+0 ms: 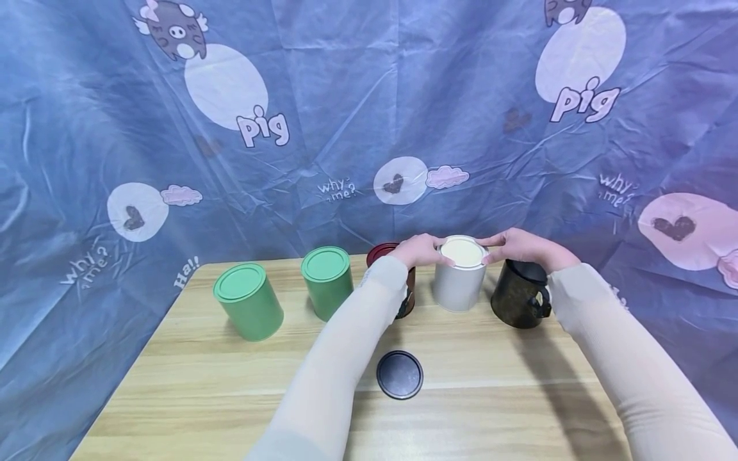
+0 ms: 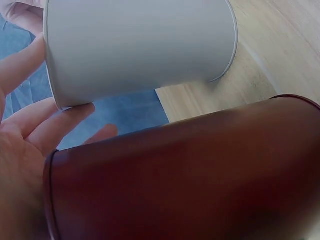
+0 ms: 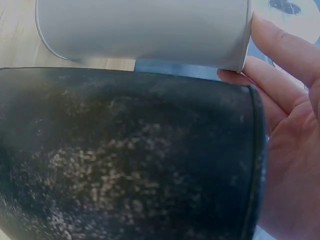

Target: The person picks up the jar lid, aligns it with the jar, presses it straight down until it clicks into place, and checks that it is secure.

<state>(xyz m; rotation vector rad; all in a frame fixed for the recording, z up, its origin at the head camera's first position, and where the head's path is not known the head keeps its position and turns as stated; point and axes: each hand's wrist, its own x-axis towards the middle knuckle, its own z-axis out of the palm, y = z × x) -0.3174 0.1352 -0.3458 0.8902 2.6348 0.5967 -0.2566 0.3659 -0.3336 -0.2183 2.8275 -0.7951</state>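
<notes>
I count five tins in a row at the far side of the table [image 1: 230, 410]: two green tins [image 1: 249, 310] on the left, one red tin [image 1: 403, 282], one white tin [image 1: 460, 274] and one black tin [image 1: 519, 294]. My left hand [image 1: 418, 251] and right hand [image 1: 519, 246] both grasp the white tin's lid rim with curled fingertips. One loose dark lid [image 1: 400, 374] lies nearer me.

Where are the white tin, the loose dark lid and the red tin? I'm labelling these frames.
white tin [image 1: 459, 282], head view, on its side wall below the lid
loose dark lid [image 1: 400, 374], head view, on the lid's flat middle
red tin [image 2: 190, 180], left wrist view, on its side wall
</notes>
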